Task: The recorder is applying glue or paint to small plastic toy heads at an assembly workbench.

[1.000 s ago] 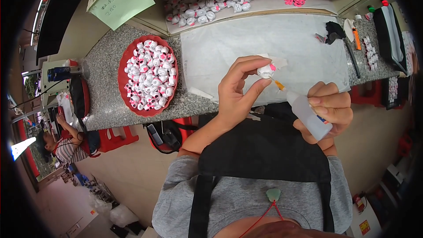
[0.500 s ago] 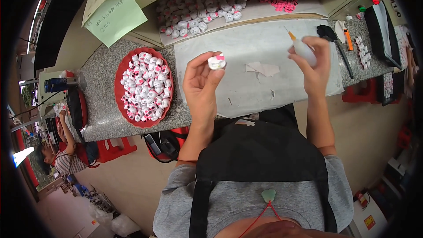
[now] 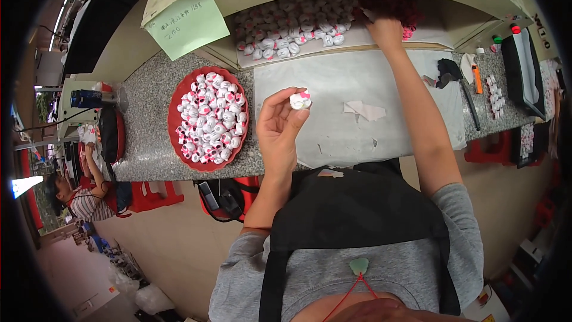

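Observation:
My left hand (image 3: pixel 280 119) pinches a small white figurine piece (image 3: pixel 300 101) with a pink patch on top, between thumb and fingers, above the pale work sheet (image 3: pixel 333 134). At the back, my right hand (image 3: pixel 386 28) reaches into the shelf, by the heap of small pink pieces (image 3: pixel 409 31). Its fingers are mostly hidden there, and a pale shape shows beside them that I cannot make out. To its left lies a large heap of white and pink pieces (image 3: pixel 286 27). The squeeze bottle is not plainly visible.
Left of the sheet stands a red scalloped tray (image 3: pixel 174 125) full of similar pieces. A green note (image 3: pixel 187 27) hangs from the shelf edge. At right lie a black cloth (image 3: pixel 449 71), an orange-handled tool (image 3: pixel 477 79) and a dark rod (image 3: pixel 469 104). Another person (image 3: pixel 86 197) sits far left.
My right hand, which held a white squeeze bottle with an orange nozzle over the sheet, has moved forward into the shelf. My left hand still holds the figurine piece. The view has shifted slightly.

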`<act>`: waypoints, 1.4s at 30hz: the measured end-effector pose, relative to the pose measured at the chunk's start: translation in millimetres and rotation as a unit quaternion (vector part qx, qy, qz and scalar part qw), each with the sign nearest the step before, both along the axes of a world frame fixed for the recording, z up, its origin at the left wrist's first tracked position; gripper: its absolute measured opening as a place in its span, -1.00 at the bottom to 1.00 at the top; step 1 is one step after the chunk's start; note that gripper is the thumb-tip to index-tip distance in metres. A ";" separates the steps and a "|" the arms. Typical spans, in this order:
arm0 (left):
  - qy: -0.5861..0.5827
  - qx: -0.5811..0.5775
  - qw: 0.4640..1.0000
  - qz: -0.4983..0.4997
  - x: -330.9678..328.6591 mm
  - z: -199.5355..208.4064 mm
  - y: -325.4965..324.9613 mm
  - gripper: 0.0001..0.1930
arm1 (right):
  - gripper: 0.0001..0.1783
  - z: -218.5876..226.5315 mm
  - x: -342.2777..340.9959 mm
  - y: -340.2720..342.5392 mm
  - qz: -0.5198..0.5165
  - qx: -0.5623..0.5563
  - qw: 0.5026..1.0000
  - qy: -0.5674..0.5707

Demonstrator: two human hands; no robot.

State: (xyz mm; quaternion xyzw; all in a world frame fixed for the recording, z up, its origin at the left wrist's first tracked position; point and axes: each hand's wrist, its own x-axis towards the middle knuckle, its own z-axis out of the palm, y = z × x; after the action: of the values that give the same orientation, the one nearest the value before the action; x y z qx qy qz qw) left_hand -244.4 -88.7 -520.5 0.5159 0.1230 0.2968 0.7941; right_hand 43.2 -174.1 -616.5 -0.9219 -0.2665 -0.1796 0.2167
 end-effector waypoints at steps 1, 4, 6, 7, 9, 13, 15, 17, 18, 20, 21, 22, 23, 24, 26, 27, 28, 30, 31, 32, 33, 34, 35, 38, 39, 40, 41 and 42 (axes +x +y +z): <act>-0.002 0.001 1.000 -0.005 2.1 0.1 -0.5 -0.66 | -0.68 -2.2 -0.4 -0.7 -0.002 0.000 1.000 0.001; 0.000 -0.002 1.000 -0.020 6.1 1.9 -2.2 -0.66 | -0.66 10.4 -16.7 -6.4 -0.027 -0.044 0.997 0.050; 0.001 -0.007 1.000 -0.028 9.8 2.3 -4.2 -0.67 | -0.67 28.6 -35.1 -19.5 0.000 0.126 0.988 0.090; 0.000 -0.009 0.999 -0.035 9.9 2.7 -4.5 -0.67 | -0.74 41.9 -49.7 -27.4 0.055 0.221 0.960 0.160; 0.010 -0.018 0.998 -0.053 14.0 0.2 -7.6 -0.66 | -0.84 70.5 -85.6 -46.0 0.118 0.373 0.858 0.331; 0.014 0.003 0.996 -0.092 23.1 -4.9 -19.5 -0.67 | -0.94 102.6 -152.2 -76.6 0.205 0.458 0.740 0.448; 0.024 0.042 0.994 -0.096 25.5 -3.3 -27.5 -0.68 | -0.94 113.6 -175.0 -79.4 0.218 0.464 0.723 0.463; 0.032 0.084 0.991 -0.100 29.0 -1.9 -34.8 -0.69 | -0.93 115.6 -184.1 -81.9 0.232 0.471 0.705 0.477; 0.028 0.143 0.985 -0.091 30.8 -1.8 -37.9 -0.69 | -0.92 113.0 -186.1 -83.1 0.236 0.470 0.698 0.486; 0.026 0.204 0.975 -0.080 32.5 -1.5 -42.0 -0.69 | -0.92 111.7 -188.5 -86.2 0.241 0.471 0.689 0.495; 0.025 0.222 0.972 -0.078 32.8 -1.4 -42.9 -0.68 | -0.92 112.6 -189.3 -87.6 0.245 0.455 0.705 0.486; 0.025 0.241 0.967 -0.074 32.8 -1.0 -43.2 -0.68 | -0.92 112.7 -189.8 -88.3 0.249 0.440 0.720 0.476; 0.025 0.242 0.967 -0.074 32.8 0.5 -43.9 -0.68 | -0.92 112.7 -190.0 -89.2 0.250 0.440 0.719 0.476; 0.023 0.260 0.963 -0.073 32.7 2.1 -44.3 -0.68 | -0.92 112.5 -190.1 -89.8 0.246 0.441 0.724 0.471; 0.020 0.278 0.958 -0.072 31.5 3.4 -44.9 -0.68 | -0.93 112.1 -190.7 -90.4 0.244 0.442 0.728 0.464; 0.019 0.288 0.955 -0.072 30.8 3.6 -45.3 -0.68 | -0.93 111.6 -191.1 -90.5 0.245 0.435 0.735 0.458; 0.018 0.297 0.952 -0.071 30.0 3.8 -45.7 -0.69 | -0.93 111.5 -191.3 -90.7 0.245 0.429 0.742 0.453; 0.020 0.302 0.950 -0.071 28.2 3.6 -45.5 -0.69 | -0.93 112.2 -192.5 -90.1 0.245 0.426 0.746 0.450; 0.023 0.307 0.949 -0.073 27.3 3.5 -45.2 -0.69 | -0.93 112.3 -193.2 -89.9 0.243 0.424 0.749 0.448; 0.022 0.307 0.949 -0.072 26.6 3.1 -44.3 -0.69 | -0.93 111.8 -193.2 -90.2 0.243 0.423 0.749 0.447; 0.025 0.309 0.946 -0.091 25.7 2.8 -43.0 -0.69 | -0.92 110.8 -193.0 -90.5 0.236 0.426 0.747 0.452; 0.028 0.311 0.944 -0.110 25.1 2.1 -41.9 -0.69 | -0.92 109.6 -192.9 -90.2 0.229 0.429 0.744 0.458; 0.025 0.311 0.944 -0.110 24.1 2.8 -42.6 -0.69 | -0.92 110.4 -193.8 -90.9 0.229 0.429 0.746 0.455; 0.016 0.278 0.953 -0.118 22.3 4.1 -43.3 -0.69 | -0.92 111.8 -195.7 -91.6 0.224 0.425 0.747 0.459; 0.004 0.267 0.954 -0.134 22.5 4.7 -42.7 -0.70 | -0.91 112.1 -196.1 -91.1 0.218 0.429 0.745 0.462; -0.007 0.256 0.955 -0.150 22.7 4.8 -42.2 -0.71 | -0.89 112.2 -196.4 -90.8 0.213 0.433 0.743 0.464; -0.006 0.255 0.955 -0.150 22.2 3.7 -42.1 -0.71 | -0.89 111.1 -197.1 -90.6 0.212 0.432 0.743 0.465; -0.008 0.210 0.965 -0.159 21.6 1.6 -41.9 -0.72 | -0.86 108.5 -198.0 -90.2 0.220 0.438 0.750 0.444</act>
State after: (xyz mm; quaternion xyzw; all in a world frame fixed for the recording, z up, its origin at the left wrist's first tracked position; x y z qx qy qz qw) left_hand -222.9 -130.6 -518.9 0.6814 -0.0319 0.1896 0.7062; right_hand -154.8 -264.2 -508.0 -0.6178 -0.2278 0.2057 0.7239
